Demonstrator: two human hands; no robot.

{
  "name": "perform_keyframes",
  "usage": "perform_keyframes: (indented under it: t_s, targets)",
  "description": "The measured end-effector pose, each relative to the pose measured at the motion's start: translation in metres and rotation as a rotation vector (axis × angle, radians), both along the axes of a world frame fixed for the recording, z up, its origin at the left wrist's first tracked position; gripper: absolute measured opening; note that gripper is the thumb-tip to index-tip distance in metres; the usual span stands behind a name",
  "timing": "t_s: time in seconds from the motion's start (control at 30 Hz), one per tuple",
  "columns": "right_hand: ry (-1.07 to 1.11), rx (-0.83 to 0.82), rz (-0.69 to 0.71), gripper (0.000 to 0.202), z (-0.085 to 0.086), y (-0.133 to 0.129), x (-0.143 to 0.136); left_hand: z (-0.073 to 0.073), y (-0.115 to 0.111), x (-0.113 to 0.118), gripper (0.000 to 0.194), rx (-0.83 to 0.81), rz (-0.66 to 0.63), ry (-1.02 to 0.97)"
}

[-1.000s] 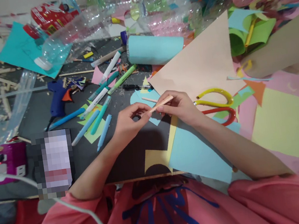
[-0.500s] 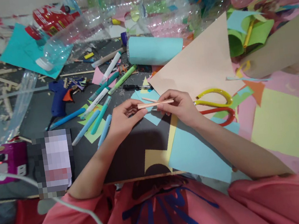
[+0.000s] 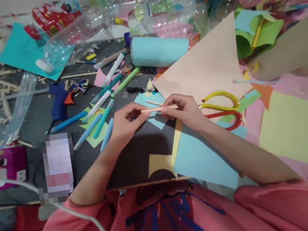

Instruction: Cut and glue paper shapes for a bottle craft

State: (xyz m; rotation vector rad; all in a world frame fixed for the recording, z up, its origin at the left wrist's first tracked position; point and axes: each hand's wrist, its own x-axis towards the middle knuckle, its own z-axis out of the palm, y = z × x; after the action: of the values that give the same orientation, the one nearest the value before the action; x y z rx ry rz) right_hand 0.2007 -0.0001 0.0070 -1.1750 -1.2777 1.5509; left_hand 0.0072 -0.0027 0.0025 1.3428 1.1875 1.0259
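A thin, pale pink rolled paper strip (image 3: 155,109) lies level between my hands. My left hand (image 3: 128,122) pinches its left end between thumb and fingers. Toward the other end, my right hand (image 3: 184,110) grips it the same way. A second slim pale stick (image 3: 153,103) slants up behind the strip; whether it is also held is hidden by my right fingers. Below both hands is a piece of light blue paper (image 3: 159,121). Scissors with a yellow and a red handle (image 3: 222,101) rest just right of my right hand.
Several markers (image 3: 101,119) and a blue glue gun (image 3: 59,100) lie to the left, near a phone (image 3: 58,163). A blue-wrapped bottle (image 3: 160,50) and clear plastic bottles (image 3: 74,35) are behind. Coloured paper sheets (image 3: 294,126) cover the right side.
The paper strip has turned slightly in my fingers and looks narrower now. Both hands stay almost in the same place.
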Motion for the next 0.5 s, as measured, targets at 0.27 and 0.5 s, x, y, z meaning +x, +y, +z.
perform_keyframes:
  t_s: [0.27, 0.5]
  targets:
    - [0.001, -0.011, 0.006, 0.04, 0.0004, 0.0, 0.0001, 0.0006, 0.0016, -0.0022, 0.02, 0.053, -0.045, 0.04]
    - [0.008, -0.018, 0.013, 0.038, 0.0, 0.0001, -0.0001, -0.0032, 0.0008, -0.006, 0.012, 0.19, -0.067, 0.125]
